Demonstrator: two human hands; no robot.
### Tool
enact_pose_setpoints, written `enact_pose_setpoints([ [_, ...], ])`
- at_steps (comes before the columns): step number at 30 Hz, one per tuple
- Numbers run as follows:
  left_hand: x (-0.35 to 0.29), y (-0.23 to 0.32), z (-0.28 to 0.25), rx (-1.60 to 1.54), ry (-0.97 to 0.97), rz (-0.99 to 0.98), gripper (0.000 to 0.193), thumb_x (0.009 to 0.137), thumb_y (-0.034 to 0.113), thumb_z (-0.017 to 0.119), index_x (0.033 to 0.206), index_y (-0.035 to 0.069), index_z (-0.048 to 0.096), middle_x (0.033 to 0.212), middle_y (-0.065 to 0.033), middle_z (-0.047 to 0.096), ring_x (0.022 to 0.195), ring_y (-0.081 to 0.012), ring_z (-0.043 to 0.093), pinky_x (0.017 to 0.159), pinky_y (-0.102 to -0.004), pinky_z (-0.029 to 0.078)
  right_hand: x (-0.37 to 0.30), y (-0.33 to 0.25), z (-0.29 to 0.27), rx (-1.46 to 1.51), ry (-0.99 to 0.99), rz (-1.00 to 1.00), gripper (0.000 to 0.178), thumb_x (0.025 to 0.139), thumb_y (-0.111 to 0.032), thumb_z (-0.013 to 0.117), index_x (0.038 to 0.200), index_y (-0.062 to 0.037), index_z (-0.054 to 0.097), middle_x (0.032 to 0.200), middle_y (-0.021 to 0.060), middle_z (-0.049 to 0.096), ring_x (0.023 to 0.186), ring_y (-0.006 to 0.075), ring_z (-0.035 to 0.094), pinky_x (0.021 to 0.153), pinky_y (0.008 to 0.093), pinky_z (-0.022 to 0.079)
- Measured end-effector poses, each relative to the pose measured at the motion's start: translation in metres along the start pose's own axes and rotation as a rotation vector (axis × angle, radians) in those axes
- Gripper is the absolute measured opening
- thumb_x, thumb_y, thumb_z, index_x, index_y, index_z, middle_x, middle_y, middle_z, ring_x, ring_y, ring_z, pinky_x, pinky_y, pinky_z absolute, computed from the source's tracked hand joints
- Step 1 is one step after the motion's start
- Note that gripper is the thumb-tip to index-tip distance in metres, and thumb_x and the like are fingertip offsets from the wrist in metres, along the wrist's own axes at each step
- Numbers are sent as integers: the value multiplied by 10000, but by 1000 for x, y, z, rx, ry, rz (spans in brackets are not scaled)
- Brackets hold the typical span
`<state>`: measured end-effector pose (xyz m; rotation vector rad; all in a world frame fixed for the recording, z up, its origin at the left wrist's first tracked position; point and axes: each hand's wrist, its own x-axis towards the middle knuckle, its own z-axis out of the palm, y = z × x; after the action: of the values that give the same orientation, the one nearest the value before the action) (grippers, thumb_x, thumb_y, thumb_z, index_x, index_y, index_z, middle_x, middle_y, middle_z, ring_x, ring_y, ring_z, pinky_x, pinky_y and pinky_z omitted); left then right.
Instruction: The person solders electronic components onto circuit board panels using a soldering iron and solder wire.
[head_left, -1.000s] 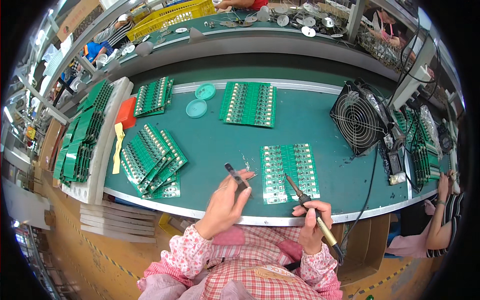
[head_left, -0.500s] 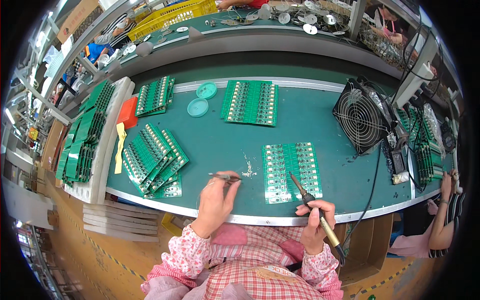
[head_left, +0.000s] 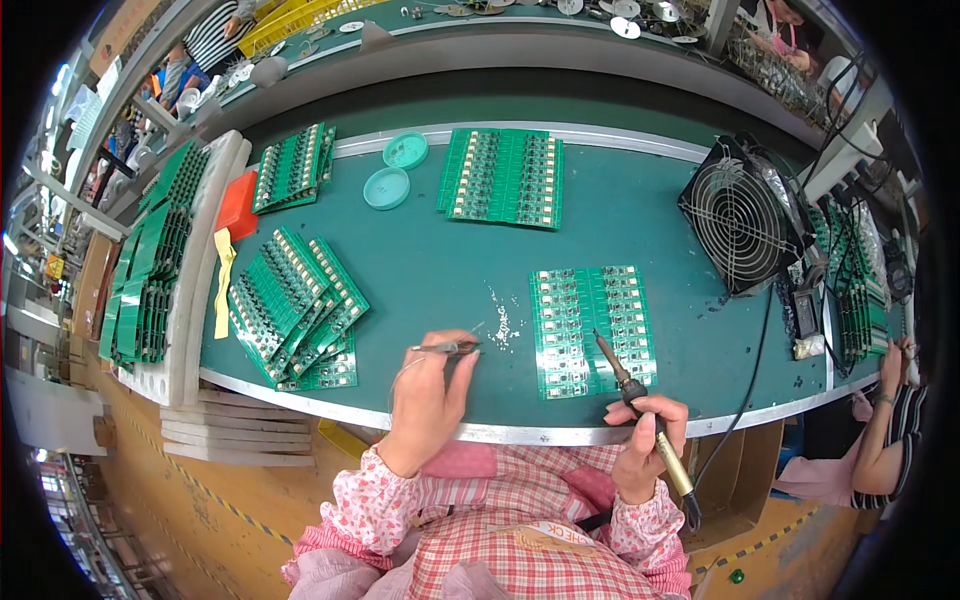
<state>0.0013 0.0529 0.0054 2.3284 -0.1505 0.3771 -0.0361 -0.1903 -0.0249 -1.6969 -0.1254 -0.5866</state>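
Observation:
Near the table's front edge, my left hand [head_left: 420, 410] pinches slim metal tweezers [head_left: 436, 348] between thumb and fingers. A thin wire hangs down beside that hand. Just beyond its fingertips, tiny pale parts [head_left: 503, 328] lie scattered on the green mat. My right hand [head_left: 642, 455] is wrapped round the handle of a soldering iron [head_left: 672, 462]. The iron's dark tip points up and left over a green circuit board [head_left: 545, 320] lying flat. Rows of small white and black components run along this board. Whether the tip touches it I cannot tell.
Stacked circuit boards stand at the left [head_left: 285, 310], far left [head_left: 290, 170] and far middle [head_left: 502, 180]. Two round teal dishes [head_left: 386, 188] sit by a red box [head_left: 237, 205]. A black fan [head_left: 735, 222] and the iron's cord are on the right. Other people work nearby.
The whole view has shifted slightly, so the table sits higher in the picture. Both hands keep their holds on the tweezers and the soldering iron, with little movement.

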Motion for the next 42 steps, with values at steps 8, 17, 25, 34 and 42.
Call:
enact_pose_setpoints([
  [8,11,-4,1,-121,60,-68,136,921,14,653,1050,-31,646,1024,-120,690,828,-256,682,749,-337,516,1,-1,3,15,11,3,243,1013,-257,532,1032,-15,535,695,111,673,686,214,668,680,355,548],
  [17,16,-7,4,-90,11,-47,103,912,7,644,1013,-6,663,1042,-113,688,888,-281,669,772,-347,538,1,-5,3,7,6,19,245,1014,-258,523,1040,-15,526,690,126,664,691,222,664,687,374,561],
  [25,16,-12,6,-48,14,37,93,917,-6,647,1006,-26,666,1020,-118,698,818,-247,675,744,-325,516,1,-4,3,5,3,2,244,1012,-252,520,1043,-10,519,688,128,657,678,225,655,683,377,564],
  [34,17,-10,5,-34,15,44,90,916,-3,648,1002,-19,668,1021,-115,698,829,-257,672,756,-335,515,1,-3,3,15,11,6,242,1010,-249,517,1044,-9,517,682,129,649,673,226,655,668,380,569],
  [42,16,-10,6,-33,15,34,93,915,-8,647,1003,-26,673,1016,-120,699,829,-259,674,751,-323,517,0,-4,2,28,11,17,236,1009,-245,519,1042,-12,519,688,127,658,682,224,659,667,373,564],
])
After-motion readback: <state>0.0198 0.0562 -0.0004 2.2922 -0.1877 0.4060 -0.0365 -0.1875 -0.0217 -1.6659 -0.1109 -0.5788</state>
